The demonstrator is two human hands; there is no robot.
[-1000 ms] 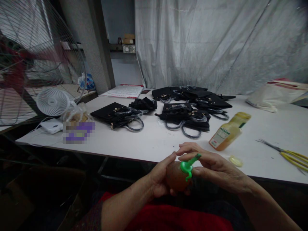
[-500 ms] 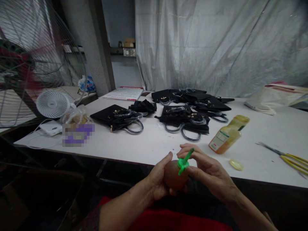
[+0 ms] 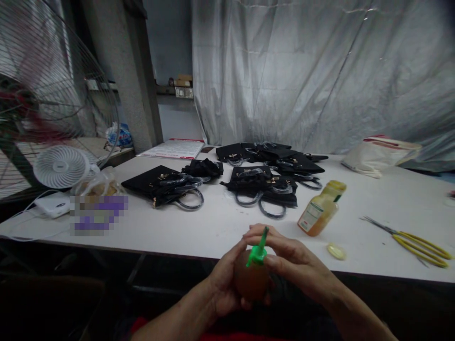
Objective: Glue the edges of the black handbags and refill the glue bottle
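Between my hands, just off the table's front edge, is a round squeeze bottle of brownish-orange liquid. Its green nozzle cap points up and tilts slightly right. My left hand wraps the bottle from the left and below, some fingers hidden behind it. At the cap, my right hand has its thumb against the near side and its fingers curved behind. Right of my hands stands a yellowish bottle with a label and some orange liquid low inside. A small yellow lid lies near it.
Yellow-handled scissors lie at the right of the white table. Several black handbags with wrapped handles fill the middle and back. A white fan, a white box with cables and a plastic bag are on the left.
The view has shifted, so the table things appear further left and lower. The nozzle stands more upright, and my right fingers have closed in around the cap.
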